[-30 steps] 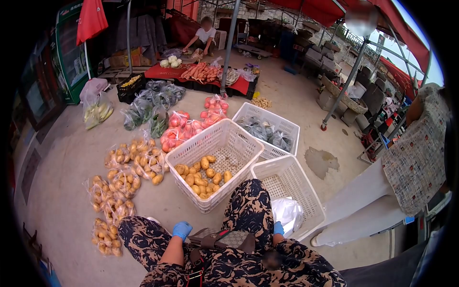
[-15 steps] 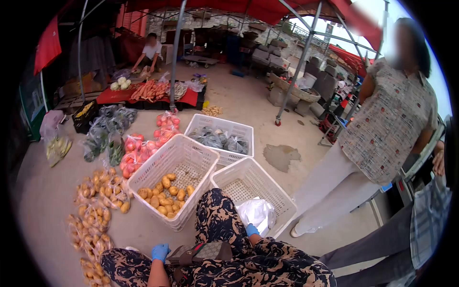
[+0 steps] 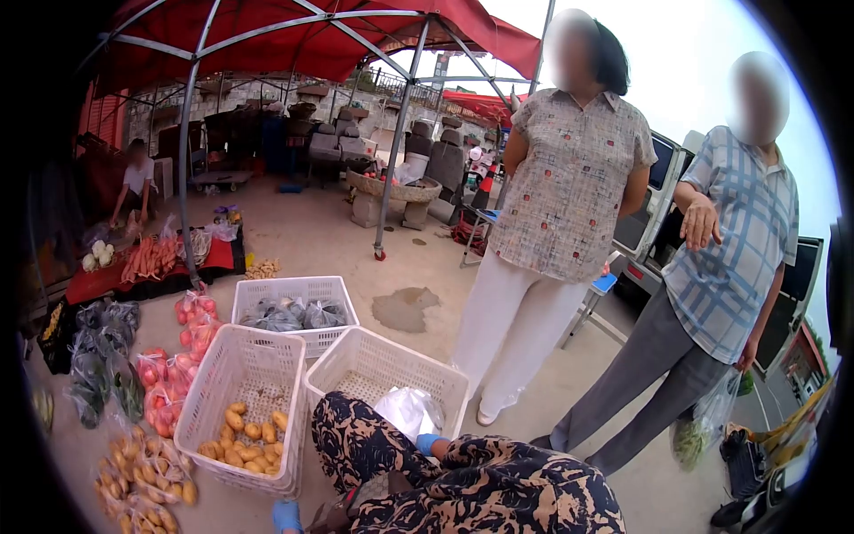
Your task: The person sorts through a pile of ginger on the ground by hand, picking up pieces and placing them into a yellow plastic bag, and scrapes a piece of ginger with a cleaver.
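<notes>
At the bottom edge, my left hand [image 3: 286, 516], in a blue glove, is beside my left knee and the brown bag on my lap; its fingers are too cut off to read. My right hand [image 3: 431, 443], also blue-gloved, touches or lies beside a white plastic bag [image 3: 410, 411] in the right crate [image 3: 452, 381]; my patterned trousers partly hide it. The front white crate [image 3: 189, 411] has loose potatoes [image 3: 253, 431] in it. Bagged potatoes [image 3: 140, 476] lie on the ground at the left.
Two people stand at the right, one in a patterned shirt [image 3: 578, 178], one in a checked shirt [image 3: 725, 240]. A third crate [image 3: 347, 307] holds dark bagged vegetables. Bagged tomatoes [image 3: 182, 374] and a red cloth [image 3: 89, 285] with carrots are at the left; a canopy pole [image 3: 391, 169] stands behind.
The view has turned right and up, so the crates sit further left and both standing people show more fully. My left hand has slipped toward the bottom edge.
</notes>
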A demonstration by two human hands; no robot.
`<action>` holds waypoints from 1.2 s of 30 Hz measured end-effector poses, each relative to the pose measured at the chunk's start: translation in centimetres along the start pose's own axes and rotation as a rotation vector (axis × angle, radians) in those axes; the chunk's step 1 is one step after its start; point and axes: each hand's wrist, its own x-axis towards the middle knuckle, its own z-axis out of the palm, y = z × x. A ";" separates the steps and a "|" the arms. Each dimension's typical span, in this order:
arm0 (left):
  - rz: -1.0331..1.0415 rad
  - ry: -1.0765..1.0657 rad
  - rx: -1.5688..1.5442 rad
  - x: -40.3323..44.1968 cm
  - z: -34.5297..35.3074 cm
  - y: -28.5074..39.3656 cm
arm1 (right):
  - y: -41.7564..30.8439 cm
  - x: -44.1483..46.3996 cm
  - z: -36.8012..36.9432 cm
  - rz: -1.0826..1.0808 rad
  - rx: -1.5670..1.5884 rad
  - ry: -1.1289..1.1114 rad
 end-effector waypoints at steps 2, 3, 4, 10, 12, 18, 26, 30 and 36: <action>-0.015 -0.024 -0.090 -2.3 -1.8 3.5 | -0.3 1.0 0.3 -0.034 -0.016 0.018; -0.026 -0.036 -0.139 -2.4 -2.2 4.4 | -0.7 1.8 0.0 -0.035 -0.004 0.024; -0.037 -0.045 -0.186 -2.6 -2.4 5.0 | -0.8 2.0 0.1 -0.030 -0.007 0.023; 0.012 -0.068 -0.237 -1.1 -1.4 3.6 | -1.4 1.3 -2.5 0.095 0.075 0.067; -0.106 -0.062 -0.358 -1.8 -1.9 4.5 | -1.3 1.1 -2.5 0.119 0.083 0.068; -0.152 -0.057 -0.510 -2.6 -2.0 4.5 | 1.4 4.8 0.9 0.002 -0.079 -0.002; -0.158 -0.070 -0.439 -2.7 -2.2 4.3 | 0.9 3.7 0.7 -0.119 -0.094 -0.007; -0.142 0.017 -0.365 -2.7 -1.7 3.6 | 1.0 4.0 0.9 -0.135 -0.154 -0.011; -0.059 0.065 -0.192 -1.6 -0.6 1.0 | -0.5 1.8 -0.6 -0.068 -0.143 0.010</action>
